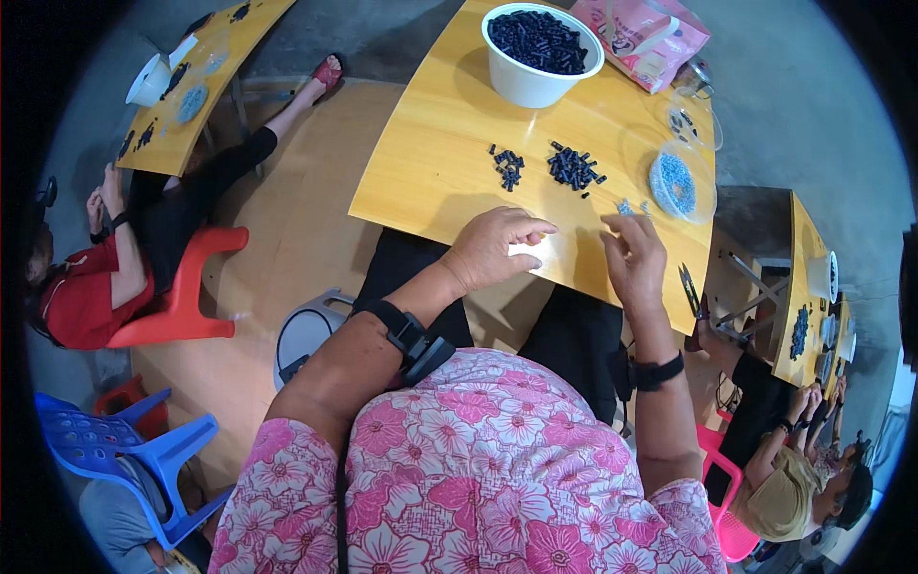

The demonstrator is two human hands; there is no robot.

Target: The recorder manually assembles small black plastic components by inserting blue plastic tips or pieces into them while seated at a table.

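My left hand [494,247] hovers over the near edge of the yellow table, its fingers half curled, the thumb apart from the forefinger. No object shows in that gap. My right hand [635,258] is bent inward at the same edge, fingertips close to a few small light-blue pieces [626,207]. Whatever its curled fingers may hold is hidden. Beyond my hands lie a larger pile of short black cylindrical parts [574,167] and a smaller, looser one [508,169]. Right of them stands a clear round tub of light-blue pieces [675,184].
A white tub full of black parts [537,86] stands at the far side, beside a pink bag [645,38]. Small dark snips [688,287] lie at the right edge. A clear lid [696,122] holds some dark bits. Other people sit at tables left and right.
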